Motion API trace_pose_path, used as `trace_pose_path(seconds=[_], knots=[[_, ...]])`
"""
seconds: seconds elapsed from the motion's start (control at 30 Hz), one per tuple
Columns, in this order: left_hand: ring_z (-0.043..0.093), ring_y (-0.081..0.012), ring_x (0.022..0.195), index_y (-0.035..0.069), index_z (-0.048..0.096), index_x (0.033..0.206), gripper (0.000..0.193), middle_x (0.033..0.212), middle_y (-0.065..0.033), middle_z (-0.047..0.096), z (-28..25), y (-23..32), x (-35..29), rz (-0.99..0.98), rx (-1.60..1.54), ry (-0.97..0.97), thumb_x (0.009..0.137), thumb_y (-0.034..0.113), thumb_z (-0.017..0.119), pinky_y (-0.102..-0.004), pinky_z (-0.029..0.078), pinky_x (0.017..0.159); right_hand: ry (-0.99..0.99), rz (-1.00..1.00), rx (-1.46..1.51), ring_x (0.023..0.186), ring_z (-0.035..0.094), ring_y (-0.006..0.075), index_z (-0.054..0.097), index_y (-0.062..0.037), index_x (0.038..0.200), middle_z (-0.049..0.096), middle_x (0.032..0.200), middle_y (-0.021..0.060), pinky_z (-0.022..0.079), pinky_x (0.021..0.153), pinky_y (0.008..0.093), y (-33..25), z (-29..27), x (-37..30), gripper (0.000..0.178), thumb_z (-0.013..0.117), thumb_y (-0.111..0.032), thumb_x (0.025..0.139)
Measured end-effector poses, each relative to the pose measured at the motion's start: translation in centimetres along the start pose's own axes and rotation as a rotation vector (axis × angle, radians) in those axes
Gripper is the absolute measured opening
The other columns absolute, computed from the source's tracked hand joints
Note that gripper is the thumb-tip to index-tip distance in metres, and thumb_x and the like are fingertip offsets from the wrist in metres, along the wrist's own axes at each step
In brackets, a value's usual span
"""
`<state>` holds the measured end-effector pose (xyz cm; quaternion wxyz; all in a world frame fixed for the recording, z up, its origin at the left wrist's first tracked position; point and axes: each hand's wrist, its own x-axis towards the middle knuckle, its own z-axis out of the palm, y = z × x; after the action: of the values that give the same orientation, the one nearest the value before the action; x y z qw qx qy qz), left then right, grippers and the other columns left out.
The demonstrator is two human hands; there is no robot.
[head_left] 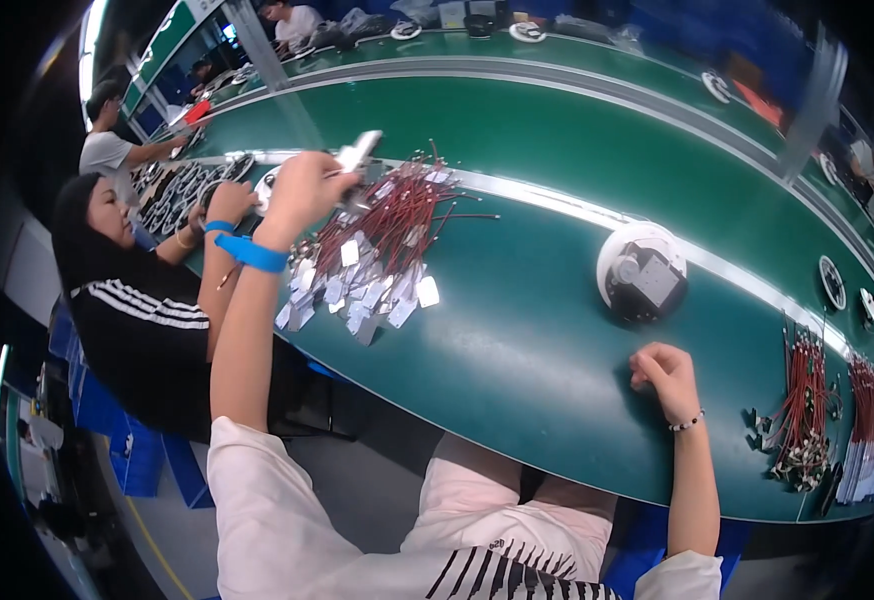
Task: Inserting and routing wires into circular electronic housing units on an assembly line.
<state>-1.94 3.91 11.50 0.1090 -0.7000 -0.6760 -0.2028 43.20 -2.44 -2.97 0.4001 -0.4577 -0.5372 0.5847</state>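
My left hand, with a blue wrist strap below it, is raised at the left over the bench. Its fingers are closed on a white flat piece, blurred, whose exact kind I cannot tell. Beside and below that hand lies a heap of red wires with silvery flat plates on their ends. My right hand rests low over the bench with its fingers curled in; whether anything is inside them is hidden. Just beyond it sits a round white unit with a dark inside and a grey box.
Two more bundles, red wires with small parts and red wires with pale plates, lie at the right edge. A co-worker in black sits close at my left. White and black rings lie farther left. A metal rail crosses behind the green bench.
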Motion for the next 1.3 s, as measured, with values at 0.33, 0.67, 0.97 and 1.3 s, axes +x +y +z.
trace_pose_path(seconds=[0.33,0.67,0.97,1.3], knots=[[0.058,-0.0353,0.078,0.003,0.058,0.085,0.033,0.083,-0.0199,0.059,10.4,-19.0,0.4,-0.287,0.568,-0.062,0.073,0.034,0.062,-0.0436,0.047,0.064,0.020,-0.026,0.004,0.065,0.056,0.0093,0.060,0.0002,0.087,0.058,0.074,0.0037,0.045,0.057,0.0215,-0.6,-1.8,-1.9,0.017,0.060,-0.014,0.079],[0.055,-0.0301,0.085,0.004,0.051,0.089,0.031,0.092,-0.0121,0.057,11.3,-8.7,4.4,-0.090,0.795,-0.118,0.073,0.029,0.061,-0.0441,0.047,0.065,0.927,-0.074,-1.333,0.070,0.057,0.0295,0.062,-0.0034,0.070,0.057,0.077,0.0105,0.047,0.063,0.0370,-2.8,-14.9,-13.9,0.014,0.064,-0.017,0.069],[0.053,-0.0303,0.084,0.000,0.056,0.096,0.025,0.089,-0.0143,0.057,5.9,16.5,1.5,0.494,0.009,0.253,0.077,0.017,0.058,-0.0377,0.043,0.070,0.931,0.402,-1.177,0.065,0.058,0.0324,0.062,-0.0027,0.061,0.059,0.066,0.0180,0.046,0.065,0.0382,-1.0,-18.4,-12.7,0.027,0.064,-0.028,0.068],[0.059,-0.0178,0.071,-0.001,0.059,0.092,0.019,0.078,-0.0114,0.062,1.9,22.0,-5.4,0.568,-0.509,0.089,0.074,0.005,0.058,-0.0267,0.046,0.066,1.239,-0.460,-0.842,0.040,0.043,0.0209,0.054,0.0013,0.057,0.047,0.047,0.0105,0.032,0.040,0.0287,-7.9,-12.7,-14.5,0.020,0.057,-0.008,0.074]])
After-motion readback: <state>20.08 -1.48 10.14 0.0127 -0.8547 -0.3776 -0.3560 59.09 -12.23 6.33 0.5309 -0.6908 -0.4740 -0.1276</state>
